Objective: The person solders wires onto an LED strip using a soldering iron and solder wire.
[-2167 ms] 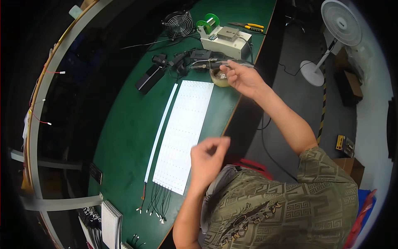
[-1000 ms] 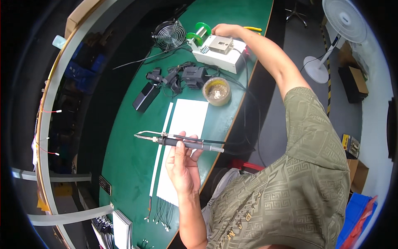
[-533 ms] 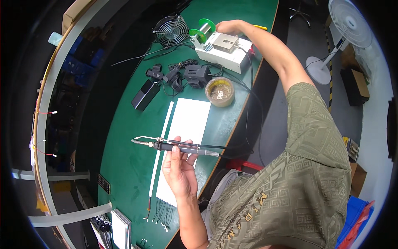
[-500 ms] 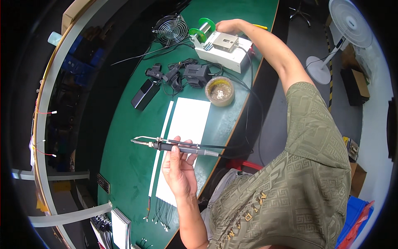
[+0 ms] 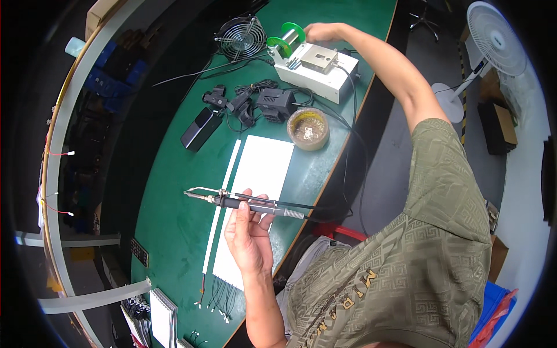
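Observation:
A soldering iron [image 5: 232, 202] with a thin metal solder-feed tube lies across my left hand [image 5: 248, 246]. The thumb and fingers grip its dark handle, and its tip points left over the green table. My right hand [image 5: 322, 32] is stretched out to the far side of a white solder-feeder box [image 5: 316, 78], beside the green solder spool [image 5: 287, 40]. Its fingers are partly hidden behind the spool and box, so their hold cannot be made out. Below the iron are a white panel [image 5: 264, 165] and a narrow white strip [image 5: 222, 203], both with thin wires at their near ends.
A round tip-cleaner pot [image 5: 307, 129] stands near the table edge. Black adapters [image 5: 275, 104], a black box [image 5: 201, 129] and a metal-grilled fan [image 5: 241, 39] are farther back. Cables run from the feeder to the iron. White panels [image 5: 163, 316] stack at the lower left, beside a shelf frame [image 5: 98, 301].
My right hand has shifted slightly beside the spool, and a yellow thing by the right forearm no longer shows. My left hand still holds the iron in nearly the same place.

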### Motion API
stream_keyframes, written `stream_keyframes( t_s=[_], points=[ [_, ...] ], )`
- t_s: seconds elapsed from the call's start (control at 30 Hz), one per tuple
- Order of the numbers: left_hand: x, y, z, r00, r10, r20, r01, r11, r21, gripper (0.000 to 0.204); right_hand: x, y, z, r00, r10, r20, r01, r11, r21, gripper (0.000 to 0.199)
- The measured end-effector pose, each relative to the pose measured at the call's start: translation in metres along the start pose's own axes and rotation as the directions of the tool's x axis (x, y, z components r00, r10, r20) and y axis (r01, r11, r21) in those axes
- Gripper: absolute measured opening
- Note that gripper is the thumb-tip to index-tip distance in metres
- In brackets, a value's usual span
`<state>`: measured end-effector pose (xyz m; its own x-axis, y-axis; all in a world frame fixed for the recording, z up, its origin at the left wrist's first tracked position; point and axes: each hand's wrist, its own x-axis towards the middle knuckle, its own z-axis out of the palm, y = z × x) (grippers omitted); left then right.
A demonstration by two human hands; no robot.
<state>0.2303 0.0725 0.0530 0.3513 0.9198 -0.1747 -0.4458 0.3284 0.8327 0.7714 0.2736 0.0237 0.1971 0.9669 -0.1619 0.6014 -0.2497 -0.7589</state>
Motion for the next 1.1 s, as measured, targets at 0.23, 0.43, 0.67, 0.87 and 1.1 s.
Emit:
stream_keyframes(
  t_s=[0.23, 0.43, 0.67, 0.87, 1.1],
  points=[
    [0.011, 0.004, 0.019, 1.000, -0.007, -0.026, 0.008, 0.999, 0.039, 0.029, -0.134, -0.078, 0.002, 0.814, -0.330, -0.478, 0.431, 0.895, 0.115, 0.037],
    [0.037, -0.023, 0.065, 0.994, -0.050, 0.100, 0.055, 0.998, -0.041, 0.024, -0.322, -0.130, 0.154, 0.714, -0.657, -0.242, 0.613, 0.754, -0.236, 0.050],
    [0.029, -0.049, 0.092, 0.982, -0.076, 0.175, 0.051, 0.989, 0.140, 0.022, -0.352, -0.128, 0.216, 0.704, -0.501, -0.503, 0.433, 0.864, -0.256, 0.060],
    [0.072, -0.040, 0.060, 0.862, 0.280, 0.422, -0.500, 0.600, 0.624, 0.032, -0.356, -0.102, 0.234, 0.534, -0.453, -0.714, 0.328, 0.889, -0.320, 0.055],
    [0.220, -0.023, 0.054, 0.419, 0.230, 0.878, -0.844, -0.257, 0.470, 0.057, -0.364, -0.093, 0.229, 0.493, -0.473, -0.731, 0.282, 0.881, -0.380, 0.056]
  ],
)
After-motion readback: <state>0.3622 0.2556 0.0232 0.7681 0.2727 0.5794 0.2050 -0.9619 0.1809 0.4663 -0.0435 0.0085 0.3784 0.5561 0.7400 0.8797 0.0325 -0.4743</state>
